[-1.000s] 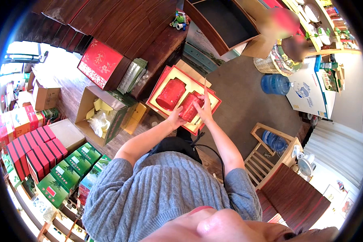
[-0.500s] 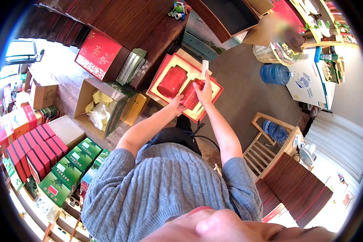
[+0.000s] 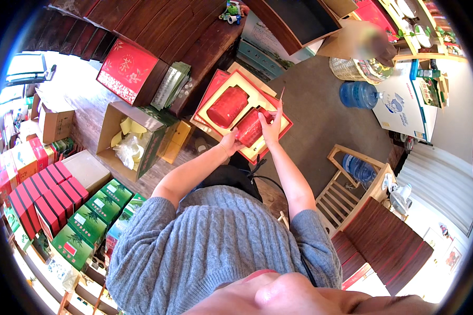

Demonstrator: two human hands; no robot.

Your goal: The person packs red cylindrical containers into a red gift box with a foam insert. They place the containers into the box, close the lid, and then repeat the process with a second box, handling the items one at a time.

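- Box [image 3: 287, 125] with cream insert [image 3: 253, 96] sits beneath the grip.
- Red canister [image 3: 251, 129] fills the grip (whether it touches the insert, I cannot tell).
- Second red canister [image 3: 227, 107] lies in the insert, just left of the grip.
- Left hand [image 3: 230, 143] and right hand [image 3: 271, 130] curl around the first canister, fingers closed on it.
- Thin slip [image 3: 283, 92] juts up beyond the right hand.

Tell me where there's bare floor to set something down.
Widest: the grey floor between the gift box, the blue bottle and the wooden rack. Narrower: brown floor between the small carton and the open carton. Crowded: the lower left, packed with red boxes and green boxes, and the gift box, taken up by two red tins, left hand and right hand.
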